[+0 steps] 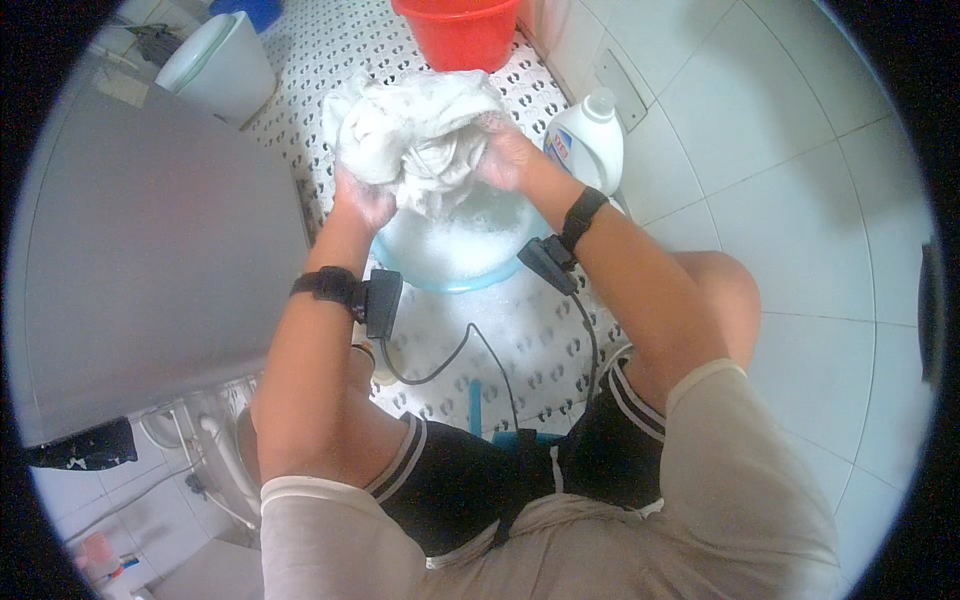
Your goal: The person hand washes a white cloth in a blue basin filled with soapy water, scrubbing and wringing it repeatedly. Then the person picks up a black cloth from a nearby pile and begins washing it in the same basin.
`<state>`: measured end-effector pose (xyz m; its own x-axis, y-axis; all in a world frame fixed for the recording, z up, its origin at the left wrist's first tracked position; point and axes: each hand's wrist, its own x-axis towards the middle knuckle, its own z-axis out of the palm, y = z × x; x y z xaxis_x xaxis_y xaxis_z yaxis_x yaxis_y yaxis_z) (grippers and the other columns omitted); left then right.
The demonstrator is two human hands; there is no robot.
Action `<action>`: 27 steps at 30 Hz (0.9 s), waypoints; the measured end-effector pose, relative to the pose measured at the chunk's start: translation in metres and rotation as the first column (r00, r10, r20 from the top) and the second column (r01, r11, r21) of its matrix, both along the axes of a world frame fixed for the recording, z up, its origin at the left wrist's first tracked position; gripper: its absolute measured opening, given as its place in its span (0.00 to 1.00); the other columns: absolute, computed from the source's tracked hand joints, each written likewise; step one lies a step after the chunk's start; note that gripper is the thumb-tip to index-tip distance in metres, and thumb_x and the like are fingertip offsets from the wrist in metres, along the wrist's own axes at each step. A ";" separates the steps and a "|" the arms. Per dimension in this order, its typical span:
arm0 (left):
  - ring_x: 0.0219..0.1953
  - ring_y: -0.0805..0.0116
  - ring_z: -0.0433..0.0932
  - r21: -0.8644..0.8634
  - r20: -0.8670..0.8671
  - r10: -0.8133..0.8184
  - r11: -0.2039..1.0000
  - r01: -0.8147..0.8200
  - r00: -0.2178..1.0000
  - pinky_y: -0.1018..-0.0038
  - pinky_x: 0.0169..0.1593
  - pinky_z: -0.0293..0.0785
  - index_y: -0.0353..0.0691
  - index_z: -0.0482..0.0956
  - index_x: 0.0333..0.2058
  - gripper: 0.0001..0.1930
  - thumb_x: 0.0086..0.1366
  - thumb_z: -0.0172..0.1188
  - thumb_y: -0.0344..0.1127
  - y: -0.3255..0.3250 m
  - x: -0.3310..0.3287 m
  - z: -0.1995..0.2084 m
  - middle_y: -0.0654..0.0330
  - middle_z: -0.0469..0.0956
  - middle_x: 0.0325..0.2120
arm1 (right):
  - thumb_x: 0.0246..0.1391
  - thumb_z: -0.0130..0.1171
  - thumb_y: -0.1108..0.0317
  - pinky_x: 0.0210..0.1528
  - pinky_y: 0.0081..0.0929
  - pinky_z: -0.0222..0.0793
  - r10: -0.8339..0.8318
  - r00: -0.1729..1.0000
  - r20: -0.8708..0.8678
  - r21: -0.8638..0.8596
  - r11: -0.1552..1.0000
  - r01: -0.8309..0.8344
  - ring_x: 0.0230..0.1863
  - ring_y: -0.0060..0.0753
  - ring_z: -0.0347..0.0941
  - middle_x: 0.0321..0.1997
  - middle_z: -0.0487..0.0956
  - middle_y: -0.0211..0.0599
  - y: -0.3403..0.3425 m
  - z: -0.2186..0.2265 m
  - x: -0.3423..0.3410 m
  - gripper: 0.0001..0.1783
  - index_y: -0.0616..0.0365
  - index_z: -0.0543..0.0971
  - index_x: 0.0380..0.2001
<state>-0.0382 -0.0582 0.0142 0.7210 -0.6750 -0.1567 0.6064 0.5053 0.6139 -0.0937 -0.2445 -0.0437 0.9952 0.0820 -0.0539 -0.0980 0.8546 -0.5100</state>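
A bunched, wet white cloth [415, 130] is held up in both my hands above a light blue basin [465, 285]. My left hand [368, 197] grips its lower left side, with suds on the skin. On the right side, my right hand [508, 155] has its fingers pressed into the folds, partly hidden by the cloth. Foamy water [450, 240] fills the basin just below. What kind of garment or cloth it is, the bunching does not show.
A white detergent bottle [590, 140] stands right of the basin by the tiled wall [780, 190]. Beyond is a red tub [458, 35]. A white lidded bin or toilet [220, 70] stands far left, behind a grey panel [150, 250]. The floor mat [310, 60] has footprint patterns.
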 end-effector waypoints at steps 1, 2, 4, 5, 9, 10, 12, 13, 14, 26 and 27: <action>0.53 0.62 0.75 0.033 -0.091 0.000 0.999 0.003 0.996 0.63 0.58 0.72 0.42 0.71 0.55 0.25 0.71 0.44 0.55 0.001 -0.005 0.006 0.58 0.76 0.51 | 0.60 0.58 0.58 0.64 0.42 0.65 0.002 1.000 0.002 -0.001 1.000 -0.002 0.60 0.40 0.70 0.60 0.73 0.38 0.002 -0.001 0.002 0.27 0.56 0.67 0.60; 0.54 0.62 0.74 0.065 -0.093 -0.017 0.998 0.023 0.996 0.61 0.58 0.72 0.43 0.69 0.58 0.28 0.70 0.43 0.57 0.003 0.002 -0.006 0.57 0.74 0.53 | 0.59 0.59 0.58 0.63 0.43 0.66 0.037 0.999 -0.017 -0.118 0.992 -0.039 0.59 0.40 0.71 0.59 0.73 0.38 0.004 -0.002 0.004 0.28 0.56 0.67 0.60; 0.54 0.62 0.74 0.226 -0.053 0.011 0.974 0.002 0.999 0.61 0.58 0.72 0.44 0.68 0.58 0.29 0.69 0.44 0.59 0.003 0.000 -0.011 0.57 0.74 0.53 | 0.58 0.60 0.62 0.60 0.44 0.69 0.085 0.996 0.041 -0.085 0.993 -0.081 0.56 0.41 0.73 0.56 0.75 0.39 0.010 -0.003 0.002 0.27 0.55 0.67 0.59; 0.54 0.61 0.74 0.382 -0.012 0.031 0.924 -0.024 0.999 0.60 0.58 0.71 0.44 0.67 0.59 0.30 0.69 0.44 0.60 0.003 -0.001 -0.012 0.57 0.73 0.54 | 0.58 0.60 0.62 0.60 0.44 0.69 0.085 0.996 0.040 -0.086 0.993 -0.081 0.56 0.41 0.73 0.56 0.75 0.39 0.013 -0.001 0.002 0.27 0.55 0.67 0.59; 0.54 0.61 0.74 0.643 0.004 -0.022 0.766 0.014 1.000 0.61 0.56 0.72 0.47 0.71 0.57 0.28 0.66 0.50 0.59 0.023 -0.002 -0.016 0.62 0.74 0.55 | 0.55 0.62 0.70 0.57 0.41 0.71 -0.061 0.977 -0.207 -0.226 0.974 0.013 0.54 0.40 0.73 0.55 0.76 0.40 0.044 0.025 0.003 0.27 0.58 0.69 0.58; 0.53 0.61 0.75 0.570 0.019 -0.022 0.822 0.007 1.000 0.60 0.54 0.73 0.45 0.70 0.58 0.28 0.67 0.50 0.56 0.021 0.002 -0.026 0.60 0.74 0.54 | 0.56 0.61 0.69 0.57 0.41 0.70 -0.064 0.985 -0.161 -0.245 0.969 0.023 0.55 0.40 0.73 0.55 0.75 0.40 0.042 0.017 0.008 0.27 0.58 0.68 0.59; 0.52 0.61 0.75 0.508 0.014 -0.043 0.861 0.030 0.999 0.59 0.54 0.73 0.44 0.70 0.58 0.27 0.68 0.50 0.55 0.011 0.006 -0.037 0.58 0.74 0.54 | 0.58 0.60 0.68 0.59 0.40 0.69 -0.082 0.993 -0.083 -0.285 0.957 0.055 0.56 0.39 0.72 0.57 0.74 0.40 0.028 -0.016 0.019 0.27 0.57 0.67 0.60; 0.52 0.60 0.75 0.449 0.012 -0.059 0.892 0.047 0.998 0.59 0.53 0.73 0.42 0.69 0.59 0.27 0.68 0.49 0.54 0.006 0.007 -0.043 0.57 0.74 0.54 | 0.59 0.59 0.67 0.60 0.40 0.68 -0.091 0.995 -0.045 -0.305 0.950 0.073 0.57 0.39 0.72 0.58 0.74 0.41 0.020 -0.032 0.023 0.27 0.57 0.67 0.60; 0.52 0.60 0.75 0.443 0.009 -0.067 0.895 0.056 0.998 0.59 0.53 0.73 0.42 0.69 0.59 0.27 0.68 0.49 0.54 0.002 0.009 -0.048 0.57 0.74 0.54 | 0.60 0.58 0.66 0.61 0.40 0.68 -0.098 0.995 -0.006 -0.324 0.942 0.091 0.58 0.39 0.71 0.59 0.73 0.41 0.012 -0.041 0.025 0.27 0.57 0.66 0.61; 0.56 0.61 0.70 0.582 0.757 -0.196 0.637 -0.506 0.624 0.66 0.57 0.68 0.39 0.63 0.61 0.27 0.69 0.50 0.49 -0.027 0.038 -0.063 0.55 0.70 0.56 | 0.60 0.56 0.67 0.44 0.34 0.77 -0.245 0.965 -0.096 -0.401 0.896 0.188 0.41 0.34 0.78 0.44 0.79 0.42 0.028 -0.017 0.033 0.18 0.63 0.74 0.51; 0.56 0.61 0.69 0.579 0.779 -0.226 0.617 -0.533 0.585 0.66 0.58 0.67 0.39 0.63 0.62 0.28 0.69 0.50 0.49 -0.029 0.038 -0.064 0.55 0.69 0.57 | 0.60 0.56 0.67 0.44 0.34 0.77 -0.249 0.964 -0.095 -0.403 0.895 0.191 0.41 0.34 0.78 0.44 0.79 0.42 0.026 -0.020 0.031 0.18 0.63 0.74 0.51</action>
<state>0.0001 -0.0874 -0.0495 0.8773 -0.4612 0.1327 -0.2894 -0.2878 0.9129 -0.0627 -0.2185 -0.0638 0.9649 -0.1941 -0.1770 -0.0259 0.6004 -0.7993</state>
